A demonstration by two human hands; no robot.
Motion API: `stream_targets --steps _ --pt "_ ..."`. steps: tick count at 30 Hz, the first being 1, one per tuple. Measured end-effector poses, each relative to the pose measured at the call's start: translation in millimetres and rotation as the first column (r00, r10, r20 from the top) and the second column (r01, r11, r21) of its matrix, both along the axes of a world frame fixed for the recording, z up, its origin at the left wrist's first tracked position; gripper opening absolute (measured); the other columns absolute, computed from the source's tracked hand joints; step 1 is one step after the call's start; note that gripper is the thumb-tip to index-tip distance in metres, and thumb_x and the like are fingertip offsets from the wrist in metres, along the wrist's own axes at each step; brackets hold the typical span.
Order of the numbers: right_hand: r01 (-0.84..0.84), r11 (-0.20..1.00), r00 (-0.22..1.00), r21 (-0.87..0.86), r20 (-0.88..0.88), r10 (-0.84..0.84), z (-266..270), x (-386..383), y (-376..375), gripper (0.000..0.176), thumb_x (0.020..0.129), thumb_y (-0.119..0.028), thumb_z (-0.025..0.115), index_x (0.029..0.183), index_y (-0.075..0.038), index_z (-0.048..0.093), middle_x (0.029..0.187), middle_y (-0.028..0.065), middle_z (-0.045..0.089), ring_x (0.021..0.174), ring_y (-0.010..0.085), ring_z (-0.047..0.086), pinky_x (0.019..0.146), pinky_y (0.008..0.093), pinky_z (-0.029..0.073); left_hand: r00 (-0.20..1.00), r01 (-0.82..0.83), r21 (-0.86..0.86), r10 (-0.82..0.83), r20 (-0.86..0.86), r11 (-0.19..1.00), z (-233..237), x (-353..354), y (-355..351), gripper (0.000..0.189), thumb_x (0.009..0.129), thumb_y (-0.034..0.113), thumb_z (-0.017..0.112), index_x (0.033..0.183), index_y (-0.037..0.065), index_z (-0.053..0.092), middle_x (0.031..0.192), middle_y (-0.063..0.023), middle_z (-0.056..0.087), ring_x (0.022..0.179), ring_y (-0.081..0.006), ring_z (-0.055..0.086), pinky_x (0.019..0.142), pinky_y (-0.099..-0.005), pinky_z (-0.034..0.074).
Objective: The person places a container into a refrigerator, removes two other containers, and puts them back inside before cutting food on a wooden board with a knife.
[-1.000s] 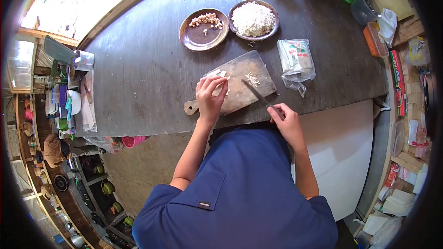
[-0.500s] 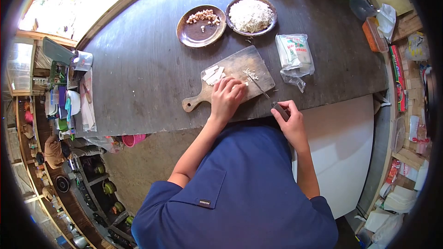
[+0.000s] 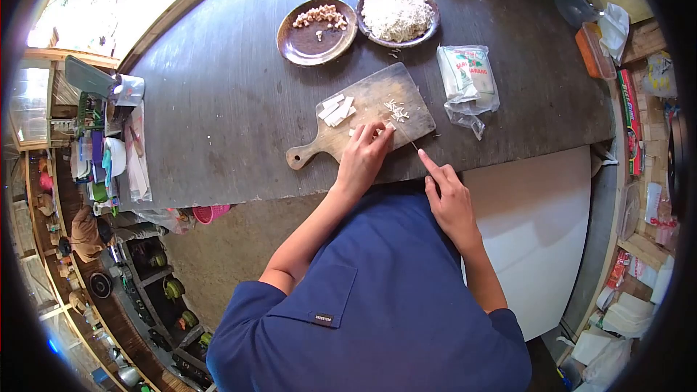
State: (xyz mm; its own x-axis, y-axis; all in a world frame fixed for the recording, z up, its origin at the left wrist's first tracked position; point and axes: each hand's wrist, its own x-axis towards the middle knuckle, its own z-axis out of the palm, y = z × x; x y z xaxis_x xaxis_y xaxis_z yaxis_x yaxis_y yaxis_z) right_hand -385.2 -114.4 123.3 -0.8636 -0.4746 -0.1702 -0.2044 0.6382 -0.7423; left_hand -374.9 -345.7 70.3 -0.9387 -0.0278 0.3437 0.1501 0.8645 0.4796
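On the wooden cutting board [image 3: 377, 94], my left hand [image 3: 365, 151] is closed, its bent fingertips pressing down small white pieces [image 3: 390, 127]. My right hand [image 3: 451, 202] grips a knife [image 3: 414, 143], with the index finger stretched along it. The handle is hidden by the hand, and the thin blade lies beside my left fingertips at the board's near right edge. Flat white slices [image 3: 337, 111] are piled on the left of the board. Thin white strips [image 3: 396, 109] lie loosely just beyond the blade.
Behind the board stand a brown plate [image 3: 308, 49] with small brownish chunks and another plate [image 3: 437, 27] heaped with white shreds [image 3: 396, 14]. A printed plastic packet [image 3: 468, 80] lies right of the board. The dark table's [image 3: 232, 131] near edge runs before my body.
My right hand has shifted slightly left and closer to the board, and its index finger now extends along the knife. My left hand remains on the white pieces. The view has shifted slightly.
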Motion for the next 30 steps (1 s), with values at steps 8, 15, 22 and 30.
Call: stream_targets --steps 8,15,22,30 --pt "-0.07 0.99 0.986 0.119 -0.144 0.087 -7.5 4.3 -3.6 0.061 0.104 -0.018 0.06 0.161 -0.037 0.048 0.104 0.0137 0.059 0.076 0.0383 0.07 0.07 0.0519 0.06 0.995 0.029 -0.048 -0.024 0.093 0.998 -2.8 2.8 0.5 0.041 0.088 0.002 0.067 0.128 0.002 0.067 0.12 -0.0109 0.061 0.107 -0.0303 0.062 0.091 -0.0399 0.056" --pt "-0.1 0.982 0.983 0.162 -0.134 0.122 -8.8 4.4 -3.1 0.065 0.103 -0.017 0.06 0.163 -0.038 0.044 0.102 0.0139 0.058 0.074 0.0382 0.07 0.068 0.0527 0.06 0.993 0.083 -0.065 -0.077 0.091 0.994 -2.6 1.3 -9.1 0.044 0.084 0.001 0.067 0.128 0.002 0.067 0.124 -0.0098 0.062 0.107 -0.0297 0.062 0.095 -0.0402 0.055" --pt "-0.088 0.98 0.984 0.18 -0.14 0.114 -7.7 9.4 -10.9 0.069 0.102 -0.015 0.061 0.164 -0.038 0.042 0.098 0.0147 0.054 0.069 0.0378 0.069 0.065 0.0518 0.06 0.998 0.065 -0.078 -0.063 0.029 0.995 -4.3 0.0 -7.6 0.039 0.082 -0.003 0.073 0.121 0.004 0.072 0.119 -0.0078 0.065 0.098 -0.0261 0.064 0.087 -0.0383 0.058" --pt "-0.108 0.968 0.969 0.225 -0.193 0.153 -11.8 7.9 -9.3 0.071 0.102 -0.016 0.063 0.165 -0.04 0.041 0.088 0.0149 0.052 0.062 0.0359 0.068 0.059 0.0506 0.06 0.998 0.055 -0.094 -0.053 0.018 0.994 -6.3 0.7 -7.3 0.039 0.084 0.0 0.073 0.122 0.004 0.072 0.121 -0.0078 0.065 0.1 -0.0265 0.064 0.088 -0.0377 0.058"
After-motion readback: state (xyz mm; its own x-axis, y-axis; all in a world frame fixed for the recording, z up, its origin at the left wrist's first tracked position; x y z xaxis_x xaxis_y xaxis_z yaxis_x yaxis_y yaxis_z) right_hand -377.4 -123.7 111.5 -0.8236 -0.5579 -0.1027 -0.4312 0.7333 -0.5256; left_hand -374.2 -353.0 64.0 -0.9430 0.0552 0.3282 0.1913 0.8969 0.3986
